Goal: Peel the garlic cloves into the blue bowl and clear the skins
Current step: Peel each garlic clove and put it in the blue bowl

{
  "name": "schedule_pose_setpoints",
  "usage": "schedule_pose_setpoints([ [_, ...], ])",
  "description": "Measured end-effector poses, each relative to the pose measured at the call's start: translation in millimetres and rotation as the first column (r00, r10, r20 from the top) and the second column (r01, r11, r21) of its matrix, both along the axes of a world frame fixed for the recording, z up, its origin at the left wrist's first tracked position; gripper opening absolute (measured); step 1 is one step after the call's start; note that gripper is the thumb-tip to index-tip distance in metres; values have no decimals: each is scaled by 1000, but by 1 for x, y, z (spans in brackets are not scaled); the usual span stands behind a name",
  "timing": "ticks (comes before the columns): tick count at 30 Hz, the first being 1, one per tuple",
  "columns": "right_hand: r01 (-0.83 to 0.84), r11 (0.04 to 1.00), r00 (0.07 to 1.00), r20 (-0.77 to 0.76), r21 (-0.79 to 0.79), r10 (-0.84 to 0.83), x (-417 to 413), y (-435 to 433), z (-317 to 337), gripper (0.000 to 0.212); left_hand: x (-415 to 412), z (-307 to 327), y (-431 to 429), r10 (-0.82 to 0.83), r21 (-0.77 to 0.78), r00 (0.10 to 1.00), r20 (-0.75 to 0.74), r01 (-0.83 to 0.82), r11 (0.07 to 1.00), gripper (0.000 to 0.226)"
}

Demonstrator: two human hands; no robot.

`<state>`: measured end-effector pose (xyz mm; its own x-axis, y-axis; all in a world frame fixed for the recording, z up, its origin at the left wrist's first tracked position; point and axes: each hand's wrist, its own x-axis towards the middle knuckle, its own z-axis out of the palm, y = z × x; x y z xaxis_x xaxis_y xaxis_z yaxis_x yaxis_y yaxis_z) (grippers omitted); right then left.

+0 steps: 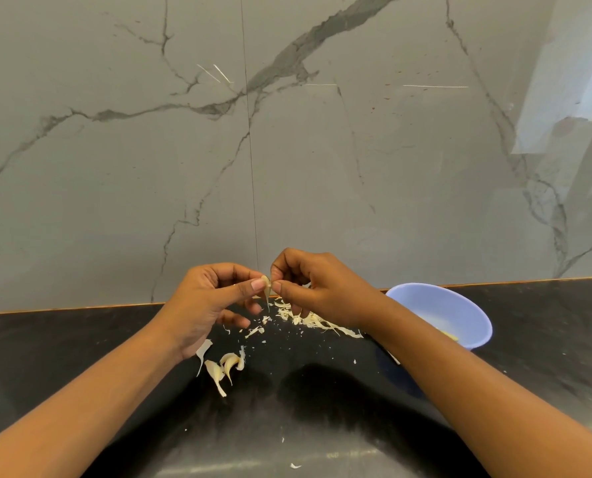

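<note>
Pale garlic clove (pixel 266 287) at frame centre, held above counter, pinched between both hands. Grip, left hand (pixel 208 301): thumb and forefinger clamp clove. Grip, right hand (pixel 317 293): thumb and forefinger pinch skin at clove's side. Step in hand: peeling, judged mid-task. Next move calls for stripping skin free, then dropping clove into blue bowl (pixel 429 300), right of centre. Loose skins (pixel 310 320) below hands; unpeeled cloves (pixel 226 366) left of centre. Black counter (pixel 322 426), marble wall (pixel 287 132). No readable labels or writing.

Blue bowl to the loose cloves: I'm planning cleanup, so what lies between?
In the head view: a heap of garlic skins and scattered flakes on the black counter, crossed by the right forearm.
</note>
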<state>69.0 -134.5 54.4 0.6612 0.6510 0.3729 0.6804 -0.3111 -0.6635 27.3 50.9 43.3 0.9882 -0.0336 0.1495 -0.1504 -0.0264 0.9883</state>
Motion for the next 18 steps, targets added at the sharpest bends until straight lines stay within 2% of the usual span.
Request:
schedule_pose_setpoints([
  [5,-26,1000,996,-84,5,26,2,-8,8,13,1,1,1,39,-115,999,-29,-43,993,23],
  [8,-23,998,985,-172,62,34,7,-13,11,9,2,2,2,62,-187,997,-53,-71,980,24],
  [12,76,990,969,-241,116,-46,15,-20,12,6,4,4,6,68,-252,996,-65,-82,964,25],
  [18,252,967,959,-126,-18,-253,26,-22,7,15,4,2,6,73,-236,995,-66,-87,968,26],
])
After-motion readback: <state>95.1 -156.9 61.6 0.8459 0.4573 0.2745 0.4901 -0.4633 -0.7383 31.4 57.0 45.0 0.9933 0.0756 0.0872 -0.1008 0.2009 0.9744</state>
